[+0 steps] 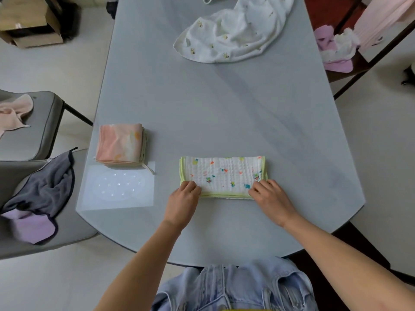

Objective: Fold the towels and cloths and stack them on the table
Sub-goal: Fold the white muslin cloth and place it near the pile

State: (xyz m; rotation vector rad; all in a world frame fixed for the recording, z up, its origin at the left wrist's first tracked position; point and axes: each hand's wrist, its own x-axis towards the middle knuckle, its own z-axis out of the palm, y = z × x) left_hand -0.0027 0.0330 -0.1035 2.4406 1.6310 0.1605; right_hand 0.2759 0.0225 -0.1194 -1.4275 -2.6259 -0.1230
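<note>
— Where do we stand with the white waffle-weave cloth with the lime-green trim and coloured specks [222,176]?

— It lies as a long strip on the pale grey desk [224,108], just in front of us. Our left hand [183,202] has its fingers curled on the near left corner, and our right hand [272,202] does the same on the near right corner. Whether the thumbs are tucked under the layers we cannot tell; the hands hide them.

— So how do we do this fold well?

— We would judge the next fold to be end over end, to come near the size of the folded peach and pink stack of cloths [120,145] at the desk's left edge. Lift one end with every layer pinched together, lay green trim on green trim, then smooth the crease flat.

— Room to move?

— Bare desk on all sides of the strip. The crumpled white cloth with small yellow prints [233,34] sits well apart at the far end. The stack touches the clear dimpled plastic sheet [119,186] and lies close to the desk's edge, so we should set things squarely on top rather than slide them outward.
</note>
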